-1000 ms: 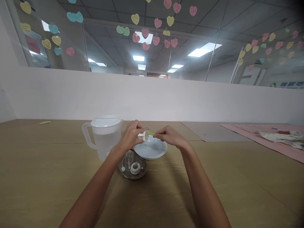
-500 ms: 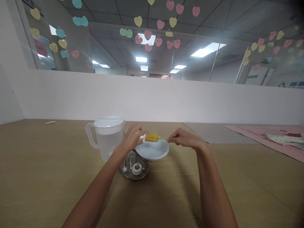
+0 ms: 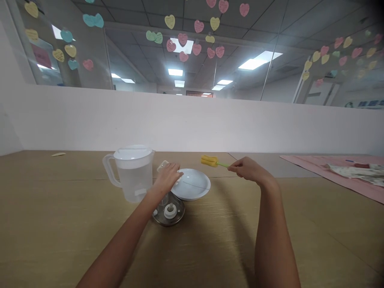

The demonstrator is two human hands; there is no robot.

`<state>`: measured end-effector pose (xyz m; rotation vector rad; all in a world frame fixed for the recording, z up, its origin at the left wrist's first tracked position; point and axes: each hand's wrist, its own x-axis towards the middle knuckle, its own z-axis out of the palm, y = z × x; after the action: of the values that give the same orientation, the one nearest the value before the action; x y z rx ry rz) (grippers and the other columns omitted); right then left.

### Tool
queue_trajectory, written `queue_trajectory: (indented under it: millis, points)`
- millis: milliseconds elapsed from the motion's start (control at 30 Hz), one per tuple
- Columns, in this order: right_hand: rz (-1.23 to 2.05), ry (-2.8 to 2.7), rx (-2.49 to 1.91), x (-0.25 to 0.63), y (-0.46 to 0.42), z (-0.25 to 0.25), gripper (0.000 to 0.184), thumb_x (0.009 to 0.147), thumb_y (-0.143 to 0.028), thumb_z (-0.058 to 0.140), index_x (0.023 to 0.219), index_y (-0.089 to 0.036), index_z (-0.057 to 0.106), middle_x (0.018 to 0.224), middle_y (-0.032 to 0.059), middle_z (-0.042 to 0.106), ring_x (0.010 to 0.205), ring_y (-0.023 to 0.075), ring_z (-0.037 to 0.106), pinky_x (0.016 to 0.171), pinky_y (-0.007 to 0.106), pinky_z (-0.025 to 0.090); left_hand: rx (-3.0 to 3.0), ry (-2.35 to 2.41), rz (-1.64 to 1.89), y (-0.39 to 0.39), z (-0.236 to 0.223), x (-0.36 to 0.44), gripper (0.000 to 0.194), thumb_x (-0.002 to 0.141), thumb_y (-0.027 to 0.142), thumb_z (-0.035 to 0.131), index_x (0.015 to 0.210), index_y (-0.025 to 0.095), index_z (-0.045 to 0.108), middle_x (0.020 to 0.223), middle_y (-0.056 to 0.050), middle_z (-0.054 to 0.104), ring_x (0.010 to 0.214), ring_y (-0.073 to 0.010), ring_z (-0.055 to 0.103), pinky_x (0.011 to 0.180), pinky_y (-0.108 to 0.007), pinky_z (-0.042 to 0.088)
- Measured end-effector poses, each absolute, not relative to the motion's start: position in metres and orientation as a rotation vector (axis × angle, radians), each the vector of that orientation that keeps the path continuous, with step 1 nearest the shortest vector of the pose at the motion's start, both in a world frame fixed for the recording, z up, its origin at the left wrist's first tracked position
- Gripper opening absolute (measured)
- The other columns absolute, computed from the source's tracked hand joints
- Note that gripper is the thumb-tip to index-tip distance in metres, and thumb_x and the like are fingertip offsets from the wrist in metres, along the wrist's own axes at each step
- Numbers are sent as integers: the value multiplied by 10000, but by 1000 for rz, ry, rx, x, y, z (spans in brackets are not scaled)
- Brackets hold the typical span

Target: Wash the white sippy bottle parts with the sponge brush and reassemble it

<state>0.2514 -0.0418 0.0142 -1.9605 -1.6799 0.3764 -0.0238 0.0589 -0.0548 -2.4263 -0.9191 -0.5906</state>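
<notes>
My left hand [image 3: 170,176] is closed around a clear baby bottle [image 3: 162,165]. The bottle's bottom end shows beyond the knuckles, and the palm hides most of the rest. Between finger and thumb, my right hand [image 3: 244,168] pinches the green stem of a bottle brush [image 3: 209,161]. Its yellow sponge head points left, in the air and apart from the bottle. Under and beside the left hand sits a white bowl [image 3: 192,196]. Closer to me is a metal tray [image 3: 168,222] with a white ring and teat [image 3: 170,211] and a clear cup-like piece, partly covered by my arm.
A lidded plastic jug [image 3: 133,176] of clear liquid stands left of the bowl. On the right, a pink cloth [image 3: 303,164] carries a folded pale cloth [image 3: 354,173]. A small flat pale piece [image 3: 58,154] lies far left, near the white wall [image 3: 186,124].
The brush's sponge head has come out of the bottle, and my right hand has moved right and up with it. My left hand has stayed over the bowl's left side. The view has shifted slightly.
</notes>
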Motion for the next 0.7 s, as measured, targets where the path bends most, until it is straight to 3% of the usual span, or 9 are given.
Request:
queue_trajectory:
  millis: [67,167,267,367,433,567,700]
  points:
    - [343,-1659,-2008,251,-37,12,260,710,-384,531,709,-152,648,559,3,508,453,76,377,461,225,300,-2501,-978,-691,54,-48,-26,210,749,135,567,935,198,644,954,-74,552,914,-207,510,806,-345,385]
    - [260,-1575,-2127,252,-23,5,230,726,-341,529,762,-147,649,574,16,569,416,75,435,458,219,329,-2650,-1181,-1090,42,-33,-27,470,661,278,677,1115,208,575,1046,-70,546,972,-215,520,841,-330,415]
    - [284,-1571,-2233,257,-4,-9,205,743,-303,527,759,-131,637,592,34,611,402,81,491,458,210,352,-2788,-1368,-1593,24,-21,-18,698,613,426,695,1237,210,469,1166,-81,526,1015,-216,529,853,-315,437]
    - [372,-1594,-2299,260,15,-27,188,749,-278,537,750,-113,627,594,52,628,411,89,520,463,203,372,-2982,-1473,-1903,3,-17,-2,824,623,436,691,1329,208,331,1213,-110,511,943,-188,577,795,-280,466]
    - [389,-1581,-2332,261,24,-38,197,759,-268,529,760,-96,626,566,64,625,412,97,528,474,207,390,-3133,-1484,-1863,-11,-17,9,834,626,446,684,1335,214,312,1165,-102,549,889,-179,594,749,-267,474]
    - [473,-1591,-2387,261,37,-58,199,760,-239,518,767,-71,625,515,67,608,405,113,534,492,228,425,-3327,-1337,-1412,-39,-25,24,787,587,474,688,1279,239,397,1016,-49,609,837,-190,594,719,-275,460]
    - [628,-1679,-2423,259,45,-76,124,682,-187,586,623,-83,618,466,58,586,444,127,557,516,232,444,-3404,-1040,-1045,-56,-38,33,734,611,412,656,1278,269,384,918,-8,622,829,-199,578,714,-283,434]
